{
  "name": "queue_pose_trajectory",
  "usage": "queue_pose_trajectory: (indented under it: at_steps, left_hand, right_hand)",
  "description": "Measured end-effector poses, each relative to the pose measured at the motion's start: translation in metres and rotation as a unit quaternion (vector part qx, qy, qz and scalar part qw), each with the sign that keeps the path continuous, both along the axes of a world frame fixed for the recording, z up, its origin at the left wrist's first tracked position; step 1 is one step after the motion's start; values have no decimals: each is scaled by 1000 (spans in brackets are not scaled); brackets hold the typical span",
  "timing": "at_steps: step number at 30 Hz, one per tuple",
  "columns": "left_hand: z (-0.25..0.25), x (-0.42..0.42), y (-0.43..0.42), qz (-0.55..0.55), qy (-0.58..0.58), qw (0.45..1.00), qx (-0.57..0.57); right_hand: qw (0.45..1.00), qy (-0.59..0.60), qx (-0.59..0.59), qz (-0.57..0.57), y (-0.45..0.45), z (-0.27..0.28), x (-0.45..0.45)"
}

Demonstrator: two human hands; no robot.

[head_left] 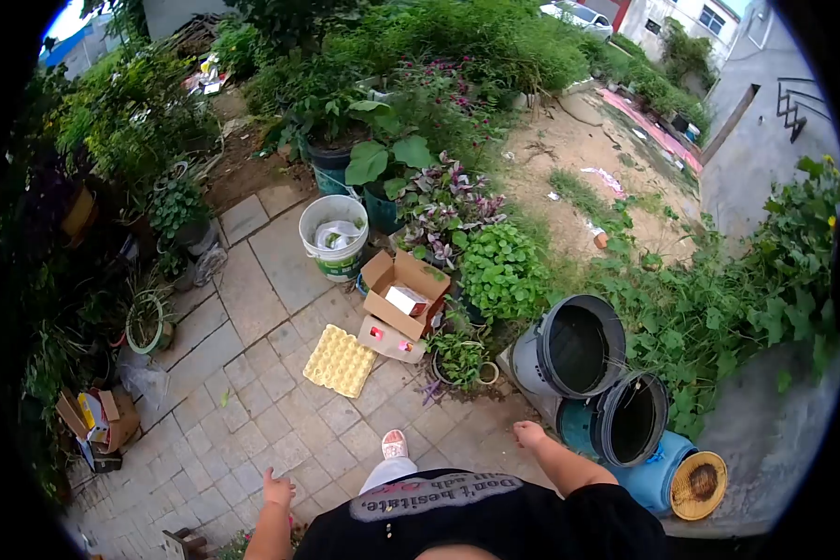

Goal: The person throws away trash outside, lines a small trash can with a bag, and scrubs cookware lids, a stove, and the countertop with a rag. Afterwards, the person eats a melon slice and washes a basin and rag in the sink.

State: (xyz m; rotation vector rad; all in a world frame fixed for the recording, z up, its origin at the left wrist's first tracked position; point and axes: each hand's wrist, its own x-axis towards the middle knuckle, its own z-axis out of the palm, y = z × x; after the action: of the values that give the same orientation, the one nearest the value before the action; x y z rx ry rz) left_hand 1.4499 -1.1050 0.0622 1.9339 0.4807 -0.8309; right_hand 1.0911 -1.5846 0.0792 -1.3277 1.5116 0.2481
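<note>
My left hand (278, 487) hangs low over the paving at my left side, its fingers partly spread and nothing seen in them. On the other side, my right hand (529, 434) is out in front of the dark buckets, fingers loosely curled, with no object showing. Neither hand touches anything. Ahead on the paving lie a yellow egg tray (342, 360) and a grey egg carton (391, 339). Behind them stands an opened cardboard box (385, 306) with a small white box (407, 300) inside. A white bucket (334, 259) holding a clear plastic bag is just beyond.
Two dark water-filled buckets (541, 359) (633, 418) and a blue barrel (651, 471) stand at right, beside a round yellow sieve (698, 485). Potted plants (504, 271) line the paving (252, 317). Another cardboard box (121, 417) sits at left. A grey wall (765, 112) rises at right.
</note>
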Motion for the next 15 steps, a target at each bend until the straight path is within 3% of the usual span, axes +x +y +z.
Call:
queue_pose_trajectory:
  at_steps: [2,4,5,9,11,12,13,15]
  left_hand:
    - [1,20,-20,-34,16,999,22]
    - [-3,34,-39,-87,19,996,12]
    - [-3,35,-49,-112,34,993,29]
    - [13,15,-95,-221,55,971,65]
    - [40,-14,-125,-315,29,946,71]
    - [51,-30,-138,-373,9,926,66]
    - [-6,-10,-135,-392,9,920,25]
    - [-110,15,-130,-425,13,903,-61]
  right_hand:
    - [991,10,-51,-122,15,11,-61]
    - [987,104,-109,-53,30,19,-116]
    - [985,100,-112,-83,43,22,-132]
    - [935,-22,-193,-298,116,26,-187]
    - [918,-107,-92,-371,170,56,-203]
    - [866,-187,-68,-460,207,45,-214]
    - [791,-265,-55,-548,245,38,-225]
    - [873,-49,-10,-485,329,-2,-257]
